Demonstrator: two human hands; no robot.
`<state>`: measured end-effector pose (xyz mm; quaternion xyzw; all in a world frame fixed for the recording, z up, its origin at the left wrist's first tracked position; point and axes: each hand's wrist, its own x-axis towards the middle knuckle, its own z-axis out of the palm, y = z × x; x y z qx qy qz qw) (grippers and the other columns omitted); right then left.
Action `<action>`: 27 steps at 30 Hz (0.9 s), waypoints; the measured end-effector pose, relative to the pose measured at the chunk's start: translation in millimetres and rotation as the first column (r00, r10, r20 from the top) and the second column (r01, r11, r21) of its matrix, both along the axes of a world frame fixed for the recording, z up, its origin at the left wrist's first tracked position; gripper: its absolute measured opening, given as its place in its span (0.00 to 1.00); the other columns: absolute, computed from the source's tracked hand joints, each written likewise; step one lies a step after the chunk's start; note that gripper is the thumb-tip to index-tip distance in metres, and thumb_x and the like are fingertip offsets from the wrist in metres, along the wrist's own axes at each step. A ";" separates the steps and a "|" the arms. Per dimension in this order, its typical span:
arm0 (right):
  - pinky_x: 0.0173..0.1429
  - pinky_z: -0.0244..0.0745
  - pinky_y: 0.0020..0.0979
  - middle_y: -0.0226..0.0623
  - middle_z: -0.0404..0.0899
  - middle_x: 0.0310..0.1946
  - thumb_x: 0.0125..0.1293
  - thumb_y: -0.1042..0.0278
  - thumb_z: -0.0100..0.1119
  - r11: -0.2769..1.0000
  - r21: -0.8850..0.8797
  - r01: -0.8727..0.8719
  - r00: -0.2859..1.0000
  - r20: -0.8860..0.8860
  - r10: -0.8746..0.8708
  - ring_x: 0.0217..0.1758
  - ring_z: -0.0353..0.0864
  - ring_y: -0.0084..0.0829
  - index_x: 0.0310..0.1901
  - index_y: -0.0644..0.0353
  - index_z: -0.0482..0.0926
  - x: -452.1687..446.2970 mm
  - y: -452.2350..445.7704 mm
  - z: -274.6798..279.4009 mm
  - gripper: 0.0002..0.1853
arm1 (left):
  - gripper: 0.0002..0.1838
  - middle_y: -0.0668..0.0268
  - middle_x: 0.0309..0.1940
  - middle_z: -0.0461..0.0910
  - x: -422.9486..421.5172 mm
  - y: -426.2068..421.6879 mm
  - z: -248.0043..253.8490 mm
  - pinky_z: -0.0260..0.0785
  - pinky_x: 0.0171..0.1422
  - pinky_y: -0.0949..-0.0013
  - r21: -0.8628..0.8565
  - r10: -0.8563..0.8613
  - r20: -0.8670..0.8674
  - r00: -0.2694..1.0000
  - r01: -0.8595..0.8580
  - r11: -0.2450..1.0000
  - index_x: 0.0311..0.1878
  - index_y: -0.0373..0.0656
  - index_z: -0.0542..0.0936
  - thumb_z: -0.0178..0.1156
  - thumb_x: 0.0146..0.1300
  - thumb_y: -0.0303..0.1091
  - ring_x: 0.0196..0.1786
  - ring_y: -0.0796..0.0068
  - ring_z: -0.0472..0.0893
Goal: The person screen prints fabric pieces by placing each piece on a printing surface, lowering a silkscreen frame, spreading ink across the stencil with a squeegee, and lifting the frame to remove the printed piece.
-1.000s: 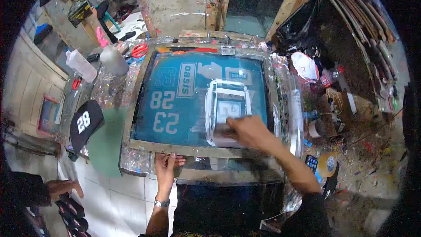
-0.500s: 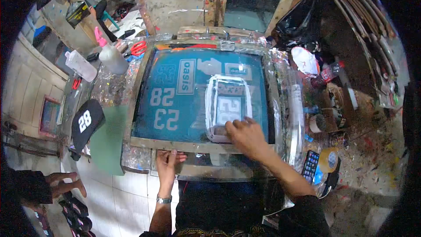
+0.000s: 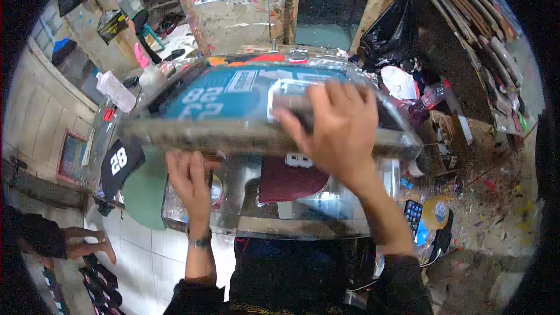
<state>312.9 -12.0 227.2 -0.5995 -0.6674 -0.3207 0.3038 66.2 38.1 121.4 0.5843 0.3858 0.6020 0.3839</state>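
Note:
The screen printing frame (image 3: 251,132) is raised at its front edge, its blue mesh (image 3: 233,96) tilted and blurred. My left hand (image 3: 189,178), a watch on its wrist, has its fingers against the underside of that edge. Over the right part of the mesh, my right hand (image 3: 344,122) grips a squeegee (image 3: 294,106), mostly covered by the fingers. White ink (image 3: 272,100) shows beside it. Beneath the frame lies a maroon cloth piece (image 3: 286,181) with part of a white number, its upper part hidden by the frame.
Left of the frame lie a black piece (image 3: 122,166) printed 28 and a green piece (image 3: 146,192). Bottles (image 3: 115,90) stand behind them. At right are a phone (image 3: 412,217), a tape roll (image 3: 437,213) and a plastic bottle (image 3: 434,94). Another person's legs (image 3: 87,242) show at lower left.
The frame's front edge has swung up, uncovering the maroon piece. My left hand has risen with it and shifted left. My right hand has moved up with the squeegee.

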 end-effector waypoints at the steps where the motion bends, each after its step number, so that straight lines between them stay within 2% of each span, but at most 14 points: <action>1: 0.42 0.67 0.41 0.37 0.76 0.26 0.58 0.41 0.65 0.996 0.079 0.034 0.998 0.056 -0.039 0.33 0.76 0.37 0.30 0.56 0.77 4.8 16.8 14.5 0.23 | 0.16 0.55 0.44 0.80 18.8 14.6 4.3 0.74 0.50 0.71 0.102 0.115 0.020 0.993 -0.117 0.988 0.56 0.34 0.64 0.56 0.71 0.30 0.45 0.71 0.81; 3: 0.42 0.71 0.42 0.40 0.81 0.27 0.59 0.37 0.61 0.992 0.003 0.130 0.991 0.040 -0.130 0.38 0.82 0.37 0.29 0.57 0.79 13.9 39.7 49.3 0.26 | 0.27 0.50 0.52 0.77 64.6 50.8 -7.7 0.72 0.56 0.67 0.271 0.174 -0.069 0.982 -0.150 0.951 0.61 0.32 0.62 0.63 0.66 0.30 0.54 0.65 0.79; 5: 0.49 0.73 0.46 0.48 0.84 0.36 0.61 0.36 0.57 0.981 -0.177 0.075 0.994 -0.070 -0.088 0.46 0.83 0.43 0.37 0.61 0.83 26.3 52.2 78.5 0.29 | 0.33 0.46 0.56 0.74 105.8 85.4 -35.3 0.69 0.62 0.57 0.153 0.036 -0.364 0.931 0.021 0.988 0.63 0.31 0.61 0.67 0.63 0.37 0.59 0.52 0.77; 7: 0.50 0.75 0.46 0.49 0.84 0.37 0.60 0.31 0.56 0.959 -0.243 0.149 0.980 -0.091 -0.175 0.45 0.84 0.46 0.38 0.62 0.83 26.9 61.4 101.3 0.33 | 0.33 0.45 0.58 0.73 131.6 114.7 -104.7 0.62 0.68 0.48 0.407 0.356 -0.608 0.710 -0.107 0.907 0.60 0.30 0.65 0.67 0.63 0.43 0.63 0.47 0.73; 10: 0.50 0.78 0.43 0.47 0.85 0.33 0.61 0.29 0.54 0.825 -0.515 0.234 0.915 -0.169 -0.365 0.41 0.85 0.46 0.38 0.63 0.84 7.8 57.9 160.4 0.36 | 0.30 0.43 0.53 0.76 121.2 129.6 -164.8 0.55 0.72 0.45 0.519 0.447 -0.754 0.482 0.020 0.855 0.54 0.29 0.71 0.66 0.63 0.47 0.65 0.45 0.70; 11: 0.49 0.79 0.42 0.44 0.85 0.28 0.63 0.31 0.54 0.690 -0.695 0.204 0.867 -0.198 -0.457 0.37 0.85 0.43 0.38 0.64 0.85 -2.1 60.9 172.4 0.35 | 0.30 0.43 0.53 0.76 109.3 117.3 -151.4 0.55 0.72 0.45 0.525 0.469 -0.757 0.455 -0.003 0.851 0.54 0.29 0.71 0.66 0.63 0.47 0.65 0.45 0.70; 12: 0.47 0.79 0.40 0.39 0.83 0.26 0.65 0.32 0.53 0.838 -0.522 0.161 0.917 -0.235 -0.323 0.34 0.84 0.37 0.40 0.61 0.84 20.9 78.8 154.0 0.33 | 0.29 0.45 0.50 0.78 92.2 99.4 -138.6 0.60 0.69 0.46 0.241 0.216 -0.755 0.619 -0.044 0.970 0.51 0.29 0.73 0.66 0.63 0.47 0.60 0.48 0.75; 13: 0.57 0.75 0.43 0.54 0.84 0.44 0.58 0.24 0.51 0.976 -0.190 0.103 0.983 -0.133 -0.130 0.50 0.84 0.49 0.49 0.63 0.83 59.2 101.9 129.9 0.42 | 0.27 0.47 0.46 0.80 65.3 83.6 -120.4 0.65 0.67 0.48 -0.054 0.004 -0.639 0.770 -0.050 0.997 0.48 0.28 0.74 0.66 0.63 0.47 0.55 0.51 0.79; 14: 0.62 0.72 0.41 0.57 0.82 0.48 0.58 0.24 0.52 0.935 -0.353 0.028 0.973 -0.206 -0.107 0.55 0.82 0.49 0.55 0.64 0.81 57.4 102.5 145.7 0.44 | 0.27 0.47 0.46 0.80 30.0 71.9 -107.6 0.65 0.67 0.48 -0.036 0.080 -0.658 0.748 -0.137 0.990 0.48 0.28 0.74 0.66 0.63 0.47 0.55 0.51 0.79; 16: 0.67 0.67 0.37 0.56 0.79 0.57 0.58 0.23 0.51 0.948 -0.319 0.024 0.994 -0.093 -0.057 0.62 0.77 0.48 0.59 0.68 0.77 86.8 139.5 149.6 0.49 | 0.21 0.54 0.37 0.81 -39.2 38.8 -90.5 0.77 0.52 0.58 -0.550 -0.146 -0.083 0.986 0.077 0.831 0.42 0.29 0.76 0.63 0.67 0.43 0.38 0.62 0.84; 21: 0.68 0.65 0.38 0.58 0.76 0.58 0.57 0.23 0.53 0.910 -0.408 0.070 0.972 -0.178 -0.155 0.62 0.77 0.47 0.60 0.71 0.75 118.9 185.3 170.0 0.50 | 0.11 0.62 0.31 0.80 -211.5 -32.7 -105.5 0.80 0.41 0.68 -0.318 0.570 0.042 0.821 -0.530 0.786 0.41 0.35 0.76 0.59 0.71 0.35 0.32 0.72 0.83; 22: 0.66 0.67 0.37 0.58 0.78 0.57 0.56 0.22 0.54 0.975 -0.180 0.134 0.961 -0.217 -0.172 0.63 0.77 0.45 0.60 0.72 0.76 124.1 200.5 155.9 0.51 | 0.11 0.61 0.31 0.80 -233.6 -37.5 -112.4 0.81 0.43 0.67 -0.288 0.611 0.126 0.782 -0.560 0.777 0.41 0.33 0.76 0.57 0.72 0.35 0.33 0.73 0.83; 23: 0.66 0.68 0.37 0.56 0.77 0.57 0.55 0.21 0.54 0.940 -0.336 0.060 0.941 -0.294 -0.165 0.63 0.76 0.46 0.62 0.70 0.74 161.9 234.1 161.0 0.53 | 0.12 0.61 0.31 0.80 -247.4 -39.6 -115.7 0.82 0.46 0.67 -0.257 0.639 0.212 0.739 -0.589 0.766 0.41 0.32 0.75 0.55 0.73 0.34 0.34 0.73 0.83; 27: 0.69 0.66 0.38 0.55 0.75 0.61 0.55 0.20 0.53 0.969 -0.234 0.085 0.936 -0.315 -0.158 0.65 0.74 0.46 0.64 0.70 0.72 169.4 252.0 160.0 0.54 | 0.10 0.59 0.39 0.80 -271.0 -37.7 -150.2 0.81 0.47 0.69 -0.332 0.629 0.249 0.737 -0.545 0.770 0.49 0.31 0.74 0.52 0.74 0.30 0.37 0.75 0.81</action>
